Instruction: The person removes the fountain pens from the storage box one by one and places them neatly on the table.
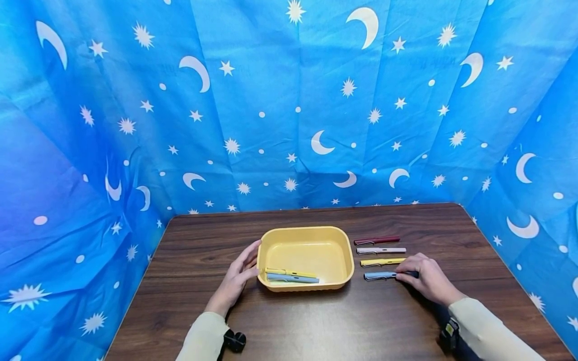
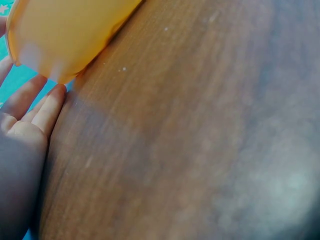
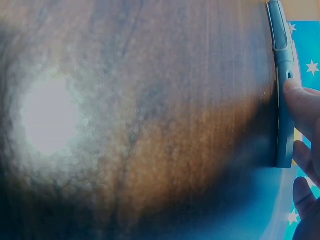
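Pinching a blue pen (image 1: 379, 276) between thumb and fingers, the right hand (image 1: 426, 277) has its grip narrow around the barrel, to the right of the yellow tray (image 1: 304, 229); the capped end with its clip sticks out from the fingers toward the tray. In the right wrist view the thumb presses on the pen's side, just past the cap; whether the pen rests on the desk (image 1: 343, 321) or sits slightly above it, I cannot tell. The left hand (image 1: 236, 278) touches the tray's left end, its grip wide, fingers fairly straight along the outer wall and thumb near the rim

Beyond the pinched pen, three more lie in a row on the desk, well apart from the left hand: a yellow pen (image 1: 381, 262) nearest, then a pale pinkish pen (image 1: 381, 250), then a dark red pen (image 1: 377, 240), all roughly parallel. Inside the tray, near its front wall, a second yellow pen (image 1: 293, 273) and a second blue pen (image 1: 295, 279) lie side by side. Behind the desk hangs a blue cloth (image 1: 271, 60) printed with white moons and stars
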{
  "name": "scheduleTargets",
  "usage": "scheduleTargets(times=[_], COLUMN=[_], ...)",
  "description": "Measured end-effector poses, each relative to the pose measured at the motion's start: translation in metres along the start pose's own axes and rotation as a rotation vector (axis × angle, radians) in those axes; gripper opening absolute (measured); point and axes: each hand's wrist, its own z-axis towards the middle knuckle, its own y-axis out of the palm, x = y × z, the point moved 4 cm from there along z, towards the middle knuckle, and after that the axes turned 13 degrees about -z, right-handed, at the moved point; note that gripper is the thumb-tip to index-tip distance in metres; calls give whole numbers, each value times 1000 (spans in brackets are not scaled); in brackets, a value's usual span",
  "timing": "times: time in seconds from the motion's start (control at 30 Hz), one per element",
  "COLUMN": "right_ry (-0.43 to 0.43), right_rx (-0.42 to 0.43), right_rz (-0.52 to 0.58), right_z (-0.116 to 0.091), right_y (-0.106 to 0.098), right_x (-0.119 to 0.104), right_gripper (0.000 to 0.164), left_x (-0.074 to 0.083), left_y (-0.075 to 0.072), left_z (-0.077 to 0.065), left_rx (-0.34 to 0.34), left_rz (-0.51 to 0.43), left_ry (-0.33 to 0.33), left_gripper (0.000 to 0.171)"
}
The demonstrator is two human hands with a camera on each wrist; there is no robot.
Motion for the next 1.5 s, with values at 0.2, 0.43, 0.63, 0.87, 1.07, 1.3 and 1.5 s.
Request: scheduleTargets(times=[0.2, 0.43, 0.63, 0.87, 1.07, 1.3, 1.5], right_ry=[28, 156, 289, 295, 278, 225, 164], right_rx=[-13, 10, 50, 85, 43, -36, -97], right_rz=[18, 27, 123, 295, 353, 472, 583], right_z=[-1, 9, 28, 56, 84, 122, 152], right_y=[-3, -23, -47, -67, -69, -63, -59], right_x=[-1, -2, -4, -20, -44, -78, -108], right_gripper=[19, 18, 26, 31, 35, 41, 47], left_x=[-1, 0, 0, 0, 2, 2, 0], left_y=[0, 0, 0, -1, 0, 1, 0], left_z=[0, -1, -1, -1, -1, -1, -2], left_rx=[3, 7, -5, -7, -4, 12, 28], left_rz=[22, 5, 2, 14, 17, 16, 31], left_ry=[-7, -4, 12, 15, 16, -6, -23], left_gripper=[70, 71, 72, 71, 71, 70, 69])
